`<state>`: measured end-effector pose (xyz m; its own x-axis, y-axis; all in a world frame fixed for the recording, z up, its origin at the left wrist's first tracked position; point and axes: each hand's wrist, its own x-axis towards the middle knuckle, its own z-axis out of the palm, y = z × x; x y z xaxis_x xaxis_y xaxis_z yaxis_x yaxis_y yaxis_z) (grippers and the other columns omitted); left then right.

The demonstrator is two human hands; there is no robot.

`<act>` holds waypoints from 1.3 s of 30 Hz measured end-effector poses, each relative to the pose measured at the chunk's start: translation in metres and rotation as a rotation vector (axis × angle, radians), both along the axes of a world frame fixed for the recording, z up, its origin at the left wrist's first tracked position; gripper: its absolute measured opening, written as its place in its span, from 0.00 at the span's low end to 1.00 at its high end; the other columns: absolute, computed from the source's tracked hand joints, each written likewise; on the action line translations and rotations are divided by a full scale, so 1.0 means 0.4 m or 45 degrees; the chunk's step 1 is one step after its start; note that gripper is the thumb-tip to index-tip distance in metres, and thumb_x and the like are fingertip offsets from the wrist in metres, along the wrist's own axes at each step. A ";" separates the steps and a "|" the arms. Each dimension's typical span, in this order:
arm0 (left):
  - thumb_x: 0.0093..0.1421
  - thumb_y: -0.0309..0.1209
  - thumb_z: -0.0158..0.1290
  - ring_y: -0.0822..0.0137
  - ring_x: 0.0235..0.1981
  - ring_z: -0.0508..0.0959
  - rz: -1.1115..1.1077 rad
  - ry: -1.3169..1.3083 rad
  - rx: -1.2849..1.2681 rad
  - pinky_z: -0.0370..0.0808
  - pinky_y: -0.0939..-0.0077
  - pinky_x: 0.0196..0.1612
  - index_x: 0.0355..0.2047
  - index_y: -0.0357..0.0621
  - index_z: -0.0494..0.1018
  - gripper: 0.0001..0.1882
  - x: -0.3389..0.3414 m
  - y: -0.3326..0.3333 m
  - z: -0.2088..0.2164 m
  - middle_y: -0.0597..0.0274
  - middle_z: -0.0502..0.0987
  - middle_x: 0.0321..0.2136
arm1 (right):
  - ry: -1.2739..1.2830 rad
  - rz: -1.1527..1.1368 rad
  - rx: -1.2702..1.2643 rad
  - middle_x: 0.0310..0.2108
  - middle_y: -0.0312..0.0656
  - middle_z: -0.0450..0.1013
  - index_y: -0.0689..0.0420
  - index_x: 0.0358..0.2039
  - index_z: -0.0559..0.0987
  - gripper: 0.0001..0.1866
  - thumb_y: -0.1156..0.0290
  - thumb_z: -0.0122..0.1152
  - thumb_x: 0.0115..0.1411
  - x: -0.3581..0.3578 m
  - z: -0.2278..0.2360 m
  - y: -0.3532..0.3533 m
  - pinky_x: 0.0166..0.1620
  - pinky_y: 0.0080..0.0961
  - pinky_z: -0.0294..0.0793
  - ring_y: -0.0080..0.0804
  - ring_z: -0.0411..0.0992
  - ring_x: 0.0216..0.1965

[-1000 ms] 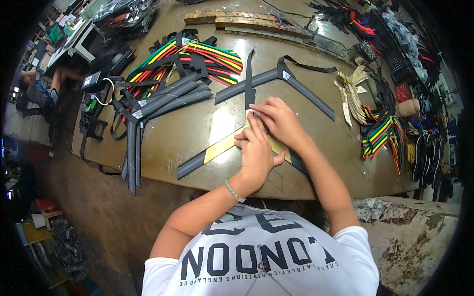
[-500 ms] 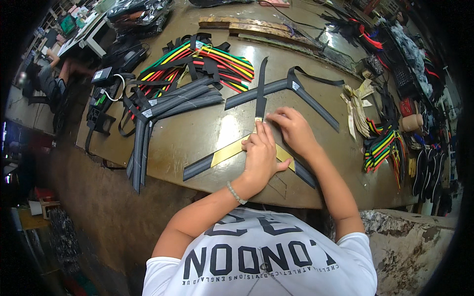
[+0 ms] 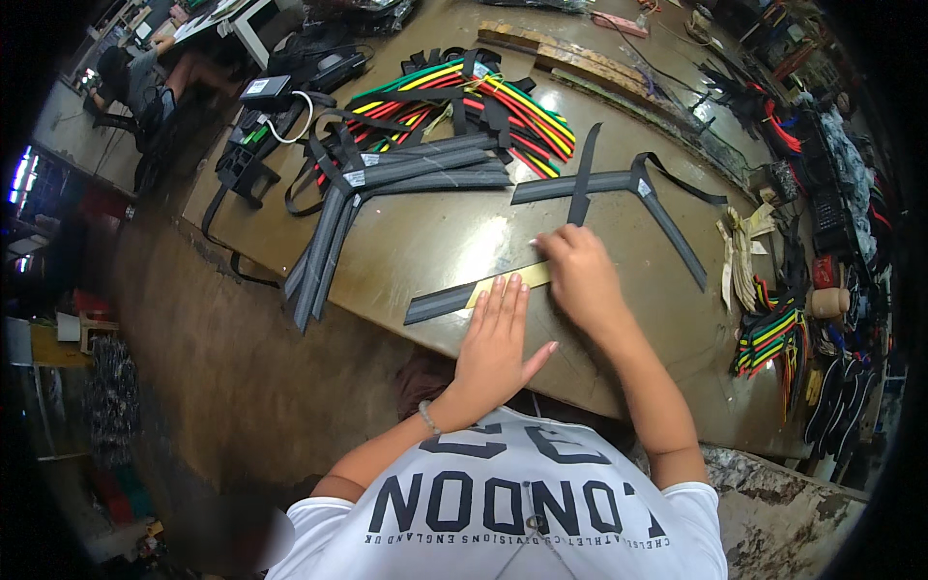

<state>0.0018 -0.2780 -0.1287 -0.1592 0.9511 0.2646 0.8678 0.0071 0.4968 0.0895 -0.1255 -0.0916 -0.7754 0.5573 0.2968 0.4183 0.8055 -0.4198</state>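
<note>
Left of the grip, labelled straps (image 3: 425,174) lie stacked, seemingly done; under the left hand's (image 3: 489,360) flat, open fingers, a yellow strip (image 3: 535,276) lies along a dark strap (image 3: 437,304), likely unfinished; the right hand (image 3: 585,280) curls over its far end, pinch unclear; beyond, another labelled strap (image 3: 672,237) rests.

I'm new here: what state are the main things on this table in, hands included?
Yellow strip: flat, partly covered
Left hand: open, fingertips at the yellow strip
Right hand: fingers curled, grip unclear
Dark band: flat, partly hidden
Black strap: stretched out, upper end free
V-shaped piece: lying flat
Dark pieces: piled, overlapping
Coloured strips: bundled
White cable: curved
</note>
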 end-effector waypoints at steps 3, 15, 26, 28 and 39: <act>0.55 0.44 0.56 0.39 0.62 0.62 -0.065 0.004 -0.050 0.50 0.49 0.68 0.55 0.26 0.66 0.35 -0.007 0.003 -0.009 0.35 0.68 0.55 | -0.015 0.148 -0.173 0.33 0.49 0.70 0.64 0.37 0.77 0.12 0.78 0.56 0.51 -0.060 -0.002 -0.093 0.44 0.35 0.73 0.47 0.70 0.40; 0.60 0.42 0.50 0.46 0.68 0.52 0.008 0.365 0.061 0.49 0.53 0.68 0.65 0.28 0.50 0.40 -0.010 0.000 -0.033 0.42 0.54 0.66 | -0.670 0.080 0.601 0.38 0.51 0.71 0.66 0.34 0.78 0.12 0.75 0.55 0.48 -0.106 0.018 -0.250 0.49 0.41 0.72 0.45 0.71 0.47; 0.57 0.36 0.57 0.54 0.48 0.68 -0.055 0.012 0.062 0.64 0.61 0.49 0.52 0.43 0.68 0.24 -0.102 0.123 0.025 0.54 0.70 0.46 | 0.307 -0.263 0.035 0.39 0.56 0.72 0.67 0.42 0.72 0.13 0.74 0.58 0.59 0.153 -0.002 -0.089 0.45 0.41 0.69 0.53 0.71 0.41; 0.55 0.33 0.58 0.54 0.48 0.68 -0.136 -0.046 0.156 0.63 0.61 0.50 0.48 0.45 0.70 0.20 -0.089 0.164 0.008 0.55 0.71 0.44 | 0.252 -0.386 -0.251 0.38 0.56 0.72 0.66 0.43 0.72 0.11 0.78 0.55 0.59 0.199 -0.012 -0.098 0.44 0.39 0.70 0.54 0.72 0.40; 0.52 0.32 0.63 0.55 0.36 0.77 0.145 0.078 0.733 0.74 0.65 0.40 0.39 0.42 0.76 0.15 -0.305 0.249 0.212 0.53 0.78 0.33 | 0.805 -1.198 -0.824 0.25 0.31 0.56 0.56 0.29 0.63 0.12 0.72 0.57 0.64 0.510 -0.153 -0.067 0.33 0.20 0.63 0.20 0.59 0.27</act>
<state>-0.1202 -0.1782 -0.0440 -0.2201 0.6296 0.7451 0.9045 -0.1542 0.3975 0.2936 -0.1524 -0.1526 0.1616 0.9850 -0.0603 0.2967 -0.1068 -0.9490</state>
